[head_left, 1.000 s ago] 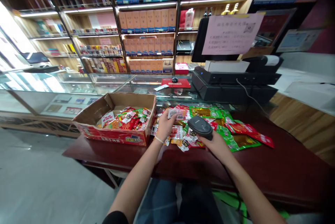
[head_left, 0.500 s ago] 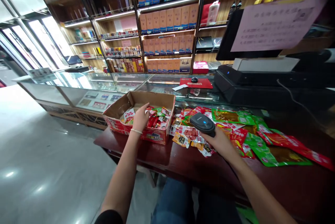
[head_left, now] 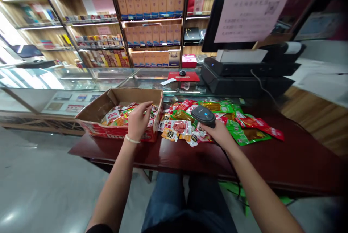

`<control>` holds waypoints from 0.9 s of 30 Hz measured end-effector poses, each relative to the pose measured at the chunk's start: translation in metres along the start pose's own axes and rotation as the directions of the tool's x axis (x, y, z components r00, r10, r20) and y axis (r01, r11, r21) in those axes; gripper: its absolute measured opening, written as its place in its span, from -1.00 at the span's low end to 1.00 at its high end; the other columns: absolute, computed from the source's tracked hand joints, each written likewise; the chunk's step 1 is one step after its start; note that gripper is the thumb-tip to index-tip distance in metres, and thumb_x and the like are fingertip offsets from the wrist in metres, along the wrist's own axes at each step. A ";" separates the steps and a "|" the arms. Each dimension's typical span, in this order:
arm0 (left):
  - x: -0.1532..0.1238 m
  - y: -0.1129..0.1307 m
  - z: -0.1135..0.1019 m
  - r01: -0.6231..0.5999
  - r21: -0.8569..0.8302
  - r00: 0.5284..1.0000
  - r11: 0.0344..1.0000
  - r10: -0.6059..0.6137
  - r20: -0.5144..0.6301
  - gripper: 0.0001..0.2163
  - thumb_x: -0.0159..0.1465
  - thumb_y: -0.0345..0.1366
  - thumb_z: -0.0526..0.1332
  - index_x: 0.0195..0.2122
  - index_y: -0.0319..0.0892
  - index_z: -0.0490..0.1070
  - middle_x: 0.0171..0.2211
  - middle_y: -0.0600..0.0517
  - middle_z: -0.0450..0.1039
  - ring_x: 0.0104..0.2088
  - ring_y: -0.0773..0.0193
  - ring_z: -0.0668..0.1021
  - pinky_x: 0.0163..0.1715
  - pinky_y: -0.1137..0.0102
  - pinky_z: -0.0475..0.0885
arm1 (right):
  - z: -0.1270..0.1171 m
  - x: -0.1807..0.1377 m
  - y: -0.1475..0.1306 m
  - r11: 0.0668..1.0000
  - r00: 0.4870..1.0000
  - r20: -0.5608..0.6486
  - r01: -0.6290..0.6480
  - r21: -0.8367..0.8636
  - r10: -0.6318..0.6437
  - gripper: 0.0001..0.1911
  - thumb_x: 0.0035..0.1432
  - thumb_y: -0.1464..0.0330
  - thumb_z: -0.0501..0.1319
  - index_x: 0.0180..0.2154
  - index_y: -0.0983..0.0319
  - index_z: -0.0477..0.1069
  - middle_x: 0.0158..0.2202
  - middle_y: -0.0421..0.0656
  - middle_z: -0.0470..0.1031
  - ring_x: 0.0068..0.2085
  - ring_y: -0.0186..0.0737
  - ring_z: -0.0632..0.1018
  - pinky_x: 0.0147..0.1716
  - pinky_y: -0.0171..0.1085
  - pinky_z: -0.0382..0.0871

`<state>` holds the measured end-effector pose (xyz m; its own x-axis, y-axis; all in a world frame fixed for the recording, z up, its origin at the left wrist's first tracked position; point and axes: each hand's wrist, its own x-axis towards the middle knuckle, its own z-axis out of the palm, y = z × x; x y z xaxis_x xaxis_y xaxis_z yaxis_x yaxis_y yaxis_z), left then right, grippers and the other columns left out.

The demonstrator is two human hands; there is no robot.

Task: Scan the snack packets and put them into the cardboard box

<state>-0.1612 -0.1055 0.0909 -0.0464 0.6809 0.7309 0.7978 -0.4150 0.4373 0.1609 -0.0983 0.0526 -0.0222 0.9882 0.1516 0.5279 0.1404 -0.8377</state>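
Observation:
A cardboard box [head_left: 95, 111] with a red front stands on the dark red table [head_left: 190, 156], filled with small snack packets [head_left: 119, 115]. My left hand [head_left: 138, 119] hovers over the box's right part, fingers stretched and apart, holding nothing. My right hand [head_left: 219, 133] grips a black barcode scanner [head_left: 203, 115] with a blue light, held above a heap of loose snack packets [head_left: 179, 127] to the right of the box. Larger green and red packets [head_left: 244, 129] lie further right.
A black till unit [head_left: 244, 77] with a monitor and a pink paper notice [head_left: 250, 15] stands behind the table. Glass counters [head_left: 81, 80] run left, shelves of boxed goods [head_left: 152, 8] behind. A cable hangs from the scanner. My knees are under the table edge.
My left hand carried a packet from the heap into the box, let it go, and now hovers empty above the box. The right hand keeps the scanner over the heap. My head swung.

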 end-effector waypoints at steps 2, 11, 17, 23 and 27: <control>-0.002 0.026 0.015 -0.074 -0.046 0.995 0.996 0.076 0.058 -0.76 0.37 -0.22 0.10 -0.04 -0.10 0.49 -0.11 -0.01 0.58 -0.13 0.22 0.59 -0.06 0.34 0.45 | -0.011 -0.003 0.008 1.000 0.999 -0.035 -0.007 0.000 0.007 -0.66 -0.01 0.09 0.29 -0.31 0.22 0.52 -0.60 -0.17 0.50 -0.50 -0.08 0.53 -0.46 -0.19 0.36; -0.017 0.081 0.132 -0.144 -0.238 0.907 0.961 0.224 0.356 -0.78 0.34 -0.29 0.14 -0.03 -0.12 0.46 -0.13 -0.06 0.56 -0.11 0.16 0.57 -0.07 0.31 0.44 | -0.055 -0.017 0.050 0.996 0.991 -0.095 -0.088 0.035 0.091 -0.74 0.05 0.12 0.28 -0.39 0.18 0.40 -0.73 -0.29 0.35 -0.67 -0.23 0.39 -0.60 -0.26 0.25; -0.038 0.097 0.197 -0.136 -0.206 0.811 0.969 0.228 0.539 -0.73 0.28 -0.22 0.22 -0.02 -0.16 0.45 -0.10 -0.13 0.51 -0.07 0.08 0.53 -0.03 0.27 0.42 | -0.074 -0.021 0.064 0.988 0.985 -0.092 -0.139 0.067 0.145 -0.70 0.04 0.09 0.28 -0.46 0.15 0.32 -0.74 -0.29 0.32 -0.68 -0.21 0.38 -0.62 -0.24 0.22; -0.051 0.108 0.220 -0.180 -0.029 0.745 0.983 0.155 0.648 -0.54 0.13 -0.19 0.34 0.01 -0.31 0.43 -0.11 -0.30 0.44 -0.06 -0.10 0.49 -0.05 0.13 0.40 | -0.075 -0.019 0.072 0.986 0.985 -0.094 -0.131 0.107 0.142 -0.72 0.03 0.13 0.29 -0.46 0.14 0.29 -0.72 -0.30 0.32 -0.68 -0.23 0.37 -0.62 -0.25 0.21; -0.043 0.105 0.216 -0.084 -0.081 0.716 0.993 0.117 0.688 -0.75 0.26 -0.37 0.14 -0.06 -0.21 0.50 -0.21 -0.17 0.54 -0.17 0.06 0.56 -0.13 0.28 0.43 | -0.071 -0.018 0.076 0.984 0.982 -0.097 -0.153 0.086 0.161 -0.70 0.03 0.10 0.29 -0.45 0.15 0.29 -0.74 -0.30 0.31 -0.69 -0.24 0.37 -0.64 -0.28 0.20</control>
<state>0.0540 -0.0482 -0.0079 0.4736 0.8543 0.2141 0.7476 -0.5185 0.4150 0.2619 -0.1096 0.0237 0.1460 0.9872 0.0647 0.4497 -0.0080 -0.8932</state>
